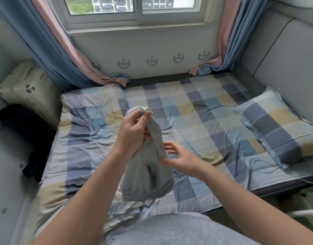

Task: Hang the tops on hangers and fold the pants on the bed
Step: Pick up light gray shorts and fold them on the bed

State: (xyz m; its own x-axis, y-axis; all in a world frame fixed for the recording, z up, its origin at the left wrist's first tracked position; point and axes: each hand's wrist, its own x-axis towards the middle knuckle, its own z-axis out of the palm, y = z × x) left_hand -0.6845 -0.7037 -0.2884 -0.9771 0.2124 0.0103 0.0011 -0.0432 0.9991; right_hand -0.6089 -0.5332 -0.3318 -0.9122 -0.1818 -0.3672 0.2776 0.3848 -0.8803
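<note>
Above the checked bed (196, 110), the left hand (134, 133) pinches a grey garment (148, 175) aloft so it hangs free; the right hand (180, 160), spread and empty, hovers by its edge.

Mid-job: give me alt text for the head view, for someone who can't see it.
A person's left hand grips the top of a grey garment held up over a checked bed, while the open right hand is at its side edge. A matching pillow lies at right.
</note>
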